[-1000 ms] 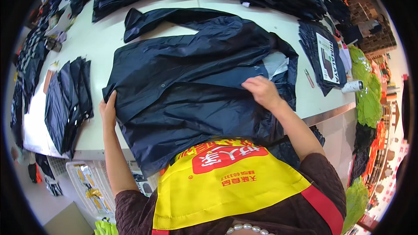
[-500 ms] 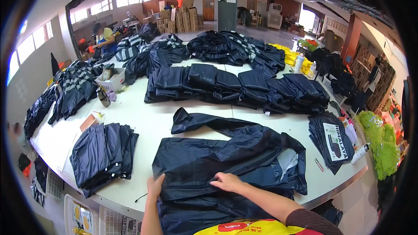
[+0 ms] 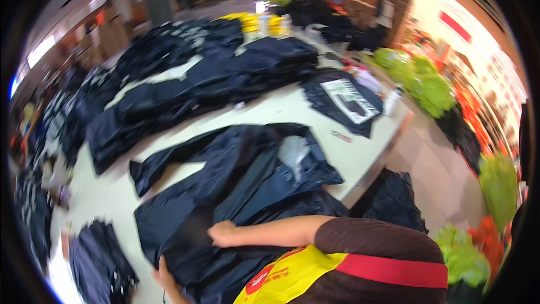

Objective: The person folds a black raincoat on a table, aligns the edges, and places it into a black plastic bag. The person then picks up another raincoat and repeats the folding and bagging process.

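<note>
A dark navy jacket (image 3: 191,202) of thin, slightly shiny cloth lies spread on the white table, one sleeve (image 3: 147,173) bent out on the far left. A pale lining patch (image 3: 293,155) shows near its far right part. My right hand (image 3: 224,233) is closed in a pinch on the cloth at the jacket's middle. At the near left edge my left hand (image 3: 162,277) grips the jacket's side, its fingers partly hidden by the cloth. The part of the jacket nearest me runs under my yellow apron (image 3: 281,281).
A long row of folded dark garments (image 3: 191,87) lies beyond the jacket. A dark stack (image 3: 101,259) is at the left. To the right are a stack with a printed bag (image 3: 349,101), small snips (image 3: 341,135), a white bottle (image 3: 392,100) and the table edge (image 3: 377,163). Lime garments (image 3: 419,79) are piled beyond.
The view has swung to the right and tilted, bringing my right sleeve and the floor into sight. Both hands stay on the jacket; the right fingers look more tightly closed.
</note>
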Demonstrator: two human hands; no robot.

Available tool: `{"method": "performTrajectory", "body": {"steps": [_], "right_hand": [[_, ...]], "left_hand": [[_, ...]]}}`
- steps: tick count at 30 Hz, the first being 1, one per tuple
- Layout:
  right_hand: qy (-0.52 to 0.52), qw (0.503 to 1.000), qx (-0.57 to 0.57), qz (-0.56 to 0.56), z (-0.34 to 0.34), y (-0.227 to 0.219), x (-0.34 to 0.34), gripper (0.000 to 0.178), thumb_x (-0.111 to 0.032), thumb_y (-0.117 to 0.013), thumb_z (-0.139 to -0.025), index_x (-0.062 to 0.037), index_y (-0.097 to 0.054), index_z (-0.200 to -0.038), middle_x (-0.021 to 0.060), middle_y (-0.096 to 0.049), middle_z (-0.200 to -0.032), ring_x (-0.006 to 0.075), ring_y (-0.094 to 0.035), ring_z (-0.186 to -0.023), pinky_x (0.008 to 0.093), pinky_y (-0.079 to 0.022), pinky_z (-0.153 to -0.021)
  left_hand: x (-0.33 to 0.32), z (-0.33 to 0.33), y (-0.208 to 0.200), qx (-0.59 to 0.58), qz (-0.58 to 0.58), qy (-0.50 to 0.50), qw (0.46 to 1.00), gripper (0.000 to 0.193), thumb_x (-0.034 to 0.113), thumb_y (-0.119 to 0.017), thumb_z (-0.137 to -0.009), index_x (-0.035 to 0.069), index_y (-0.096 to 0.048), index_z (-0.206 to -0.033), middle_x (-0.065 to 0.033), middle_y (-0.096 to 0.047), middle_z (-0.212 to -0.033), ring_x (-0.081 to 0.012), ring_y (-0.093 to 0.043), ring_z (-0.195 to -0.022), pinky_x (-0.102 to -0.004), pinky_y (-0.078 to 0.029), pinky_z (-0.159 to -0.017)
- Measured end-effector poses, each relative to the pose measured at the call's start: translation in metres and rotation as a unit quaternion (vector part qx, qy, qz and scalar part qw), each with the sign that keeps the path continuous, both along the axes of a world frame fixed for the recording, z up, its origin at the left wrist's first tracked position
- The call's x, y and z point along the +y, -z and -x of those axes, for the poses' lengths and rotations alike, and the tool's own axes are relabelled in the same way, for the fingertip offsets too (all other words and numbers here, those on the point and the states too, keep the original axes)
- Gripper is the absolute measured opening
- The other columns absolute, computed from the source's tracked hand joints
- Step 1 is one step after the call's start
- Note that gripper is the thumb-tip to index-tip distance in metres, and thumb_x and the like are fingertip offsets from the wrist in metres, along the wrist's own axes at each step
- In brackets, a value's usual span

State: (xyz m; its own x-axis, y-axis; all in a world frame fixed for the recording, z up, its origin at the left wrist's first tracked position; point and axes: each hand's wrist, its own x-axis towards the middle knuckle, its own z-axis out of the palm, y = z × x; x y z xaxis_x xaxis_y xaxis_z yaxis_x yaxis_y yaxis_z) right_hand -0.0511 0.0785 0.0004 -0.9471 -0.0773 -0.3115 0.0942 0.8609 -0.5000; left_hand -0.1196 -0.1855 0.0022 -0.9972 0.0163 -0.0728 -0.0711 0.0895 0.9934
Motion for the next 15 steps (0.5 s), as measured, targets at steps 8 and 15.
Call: {"method": "performTrajectory", "body": {"steps": [8,15], "right_hand": [[-0.006,0.999,0.025,0.046,0.0,0.021,0.012,0.024,-0.021,-0.061,-0.079,0.001,-0.064,-0.089,0.0197,-0.065,-0.091,0.0353,-0.063,-0.09,0.044,-0.05,-0.076],[0.047,0.998,-0.042,0.002,-0.004,-0.021,0.042,0.024,-0.013,-0.063,-0.068,-0.0006,-0.068,-0.088,0.0179,-0.066,-0.097,0.0323,-0.063,-0.094,0.0415,-0.052,-0.076]], "left_hand": [[0.027,-0.017,-0.054,-0.086,0.189,-0.062,0.976,0.064,0.044,-0.069,-0.077,-0.016,-0.061,-0.1,-0.023,-0.066,-0.088,-0.0281,-0.06,-0.074,-0.0378,-0.048,-0.071],[0.013,-0.007,-0.027,0.169,0.375,-0.056,0.91,0.051,0.039,-0.059,-0.087,-0.01,-0.063,-0.098,-0.0257,-0.065,-0.091,-0.0373,-0.062,-0.082,-0.0408,-0.047,-0.073]]}}
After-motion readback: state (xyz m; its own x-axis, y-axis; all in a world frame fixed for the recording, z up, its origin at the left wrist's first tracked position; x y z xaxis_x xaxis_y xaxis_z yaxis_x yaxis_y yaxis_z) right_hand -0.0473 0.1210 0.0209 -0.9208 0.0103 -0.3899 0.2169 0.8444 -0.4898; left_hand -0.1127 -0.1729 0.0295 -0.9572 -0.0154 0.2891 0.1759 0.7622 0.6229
